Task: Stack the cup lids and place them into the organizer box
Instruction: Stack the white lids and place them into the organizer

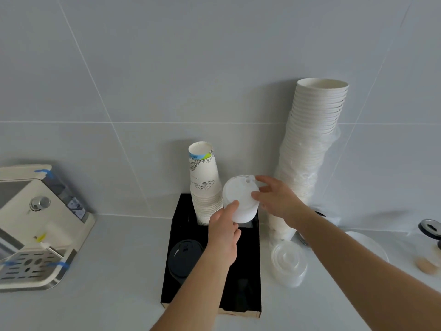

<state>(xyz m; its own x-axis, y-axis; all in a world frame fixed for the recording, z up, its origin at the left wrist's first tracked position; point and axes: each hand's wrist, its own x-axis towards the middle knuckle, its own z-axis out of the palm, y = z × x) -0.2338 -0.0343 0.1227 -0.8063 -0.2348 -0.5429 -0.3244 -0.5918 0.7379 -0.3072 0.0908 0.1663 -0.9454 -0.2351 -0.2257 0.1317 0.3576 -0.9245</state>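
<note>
A stack of white cup lids (238, 197) stands tilted in the back right compartment of the black organizer box (250, 263). My left hand (224, 232) grips the stack's lower front side. My right hand (276, 199) touches its top lid from the right, fingers spread around the rim. A stack of black lids (182, 258) sits in the front left compartment. Paper cups (205, 185) fill the back left compartment. Clear domed lids (287, 261) lie stacked on the counter right of the box.
A tall leaning stack of white paper bowls (312, 144) stands against the tiled wall at the right. A cream coffee machine (35, 225) sits at the left. A white plate (372, 247) and a small dark jar (430, 229) are at the far right.
</note>
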